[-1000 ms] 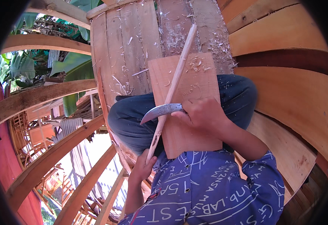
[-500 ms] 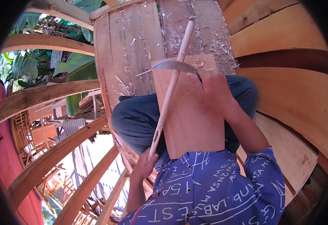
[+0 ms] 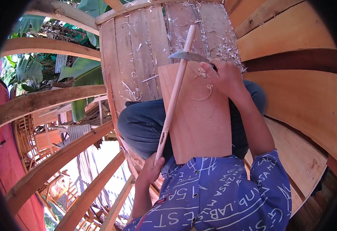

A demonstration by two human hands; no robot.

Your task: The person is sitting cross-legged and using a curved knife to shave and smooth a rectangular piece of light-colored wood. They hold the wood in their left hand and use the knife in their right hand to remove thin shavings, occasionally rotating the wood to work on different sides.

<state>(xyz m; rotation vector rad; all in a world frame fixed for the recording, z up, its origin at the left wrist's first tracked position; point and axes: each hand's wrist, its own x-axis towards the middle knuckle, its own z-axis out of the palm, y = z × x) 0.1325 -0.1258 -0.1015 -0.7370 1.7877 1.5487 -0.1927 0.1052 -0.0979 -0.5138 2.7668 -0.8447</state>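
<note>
A long, slim wooden stick [image 3: 173, 94] runs slantwise from my lap toward the far planks, with a small slot near its lower end. My left hand [image 3: 151, 168] is closed round that near end. In my right hand [image 3: 227, 78] is a curved knife [image 3: 189, 56], its handle mostly hidden by my fingers. The blade lies across the stick close to its far end. Under the stick, a flat wooden board [image 3: 203, 115] rests over my lap between my knees. A few curled shavings [image 3: 206, 94] lie on the board near my right hand.
Planks [image 3: 135, 50] in front of me are strewn with wood shavings. Wide boards [image 3: 291, 84] line the right side. On the left is an open railing of wooden slats [image 3: 49, 98], with banana leaves [image 3: 84, 71] and corrugated sheets beyond.
My right hand has moved the knife away from me along the stick, toward its far end. More shavings now show on the board. My left hand keeps its hold.
</note>
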